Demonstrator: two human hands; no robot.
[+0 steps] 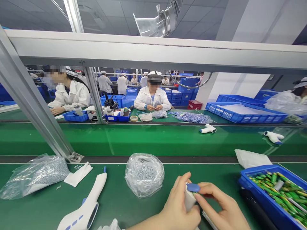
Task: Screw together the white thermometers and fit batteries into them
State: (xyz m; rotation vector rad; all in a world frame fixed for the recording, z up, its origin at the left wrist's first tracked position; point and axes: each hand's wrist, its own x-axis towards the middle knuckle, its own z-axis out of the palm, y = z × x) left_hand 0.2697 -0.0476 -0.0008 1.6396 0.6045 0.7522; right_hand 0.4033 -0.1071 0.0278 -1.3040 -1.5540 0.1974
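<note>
My left hand (178, 204) is wrapped round a white plastic housing (189, 198) at the lower right of centre. My right hand (219, 204) pinches a small blue oval cap (193, 187) at the top end of that housing, thumb and forefinger at its edge. The lower part of the housing is hidden behind my hands. A white handheld device (83, 207) with blue buttons lies to the left on the green bench. Beyond my hands sits an open plastic bag (144, 174) of small metal parts.
A blue bin (275, 191) of green and yellow parts stands at right, beside a black object. At left lie a bag of metal parts (48, 171) and white paper (78, 174). Two white devices rest on the green belt (144, 140). Co-workers sit beyond it. A metal post (35, 92) rises at left.
</note>
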